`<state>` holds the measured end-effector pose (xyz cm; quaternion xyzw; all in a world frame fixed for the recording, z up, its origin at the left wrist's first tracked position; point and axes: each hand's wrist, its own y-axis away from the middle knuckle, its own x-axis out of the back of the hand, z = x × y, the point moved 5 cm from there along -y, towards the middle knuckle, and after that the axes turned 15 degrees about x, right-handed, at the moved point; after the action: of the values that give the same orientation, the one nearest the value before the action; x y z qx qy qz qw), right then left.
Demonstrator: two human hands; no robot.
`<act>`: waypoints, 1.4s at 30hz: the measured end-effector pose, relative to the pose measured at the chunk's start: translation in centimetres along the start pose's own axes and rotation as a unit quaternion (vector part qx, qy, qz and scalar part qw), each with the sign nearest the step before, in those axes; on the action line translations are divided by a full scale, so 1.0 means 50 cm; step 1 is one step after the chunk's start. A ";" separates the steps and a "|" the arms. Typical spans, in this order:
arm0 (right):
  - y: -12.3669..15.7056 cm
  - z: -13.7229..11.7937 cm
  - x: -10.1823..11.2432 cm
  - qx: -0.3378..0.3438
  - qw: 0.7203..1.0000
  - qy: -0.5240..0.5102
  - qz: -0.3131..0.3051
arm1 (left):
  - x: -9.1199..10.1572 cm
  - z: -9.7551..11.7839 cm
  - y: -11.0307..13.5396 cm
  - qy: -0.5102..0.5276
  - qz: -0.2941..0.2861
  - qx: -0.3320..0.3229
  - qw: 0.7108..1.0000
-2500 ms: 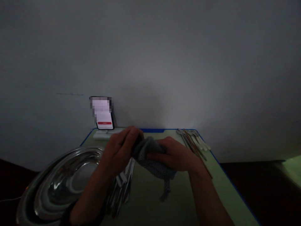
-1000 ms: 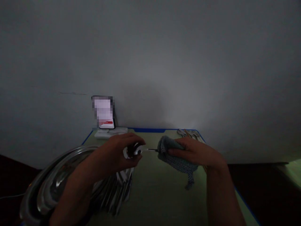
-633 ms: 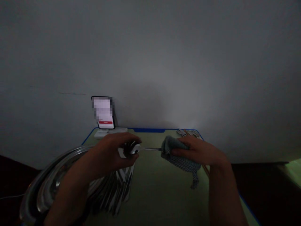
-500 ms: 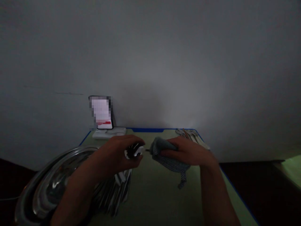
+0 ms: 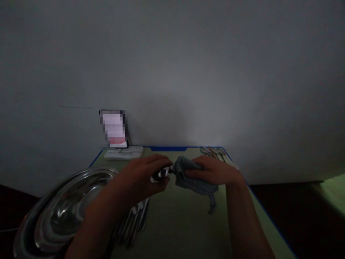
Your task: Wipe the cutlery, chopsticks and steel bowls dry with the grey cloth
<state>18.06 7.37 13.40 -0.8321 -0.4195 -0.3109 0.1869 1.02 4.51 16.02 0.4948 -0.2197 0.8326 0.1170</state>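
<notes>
Between the thumb and fingers of my left hand (image 5: 142,176) is the shiny, rounded end of a metal spoon (image 5: 161,174). Its thin neck runs right into a grey-blue checked cloth (image 5: 195,185). My right hand (image 5: 214,171) is closed on this cloth, which wraps the spoon's handle and hides it. A loose corner of the cloth dangles below. Under my left forearm, several pieces of cutlery (image 5: 132,226) lie side by side on the table, partly covered by the arm.
Shiny metal bowls or trays (image 5: 51,216) stand at the left of the green table (image 5: 183,230). A phone (image 5: 114,129) leans on the wall over a white stand (image 5: 124,153). More cutlery (image 5: 218,154) lies at the far right corner.
My left hand has moved right, closer to the cloth, and the spoon's rounded end has turned slightly. My right hand keeps nearly the same place with the cloth.
</notes>
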 end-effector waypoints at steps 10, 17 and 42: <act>0.018 0.052 0.007 -0.041 0.998 -0.053 0.001 | 0.017 -0.036 -0.001 -0.010 -0.018 0.040 0.999; 0.061 0.091 0.040 -0.090 0.993 -0.044 0.063 | 0.052 -0.090 0.012 -0.024 0.001 0.121 0.992; 0.104 0.090 0.075 -0.090 0.929 0.266 0.242 | -0.073 -0.034 -0.032 0.012 0.002 0.079 0.997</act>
<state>25.64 9.14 12.34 -0.8087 -0.1103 -0.5024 0.2854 2.13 6.82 12.51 0.4917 -0.1525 0.8537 0.0784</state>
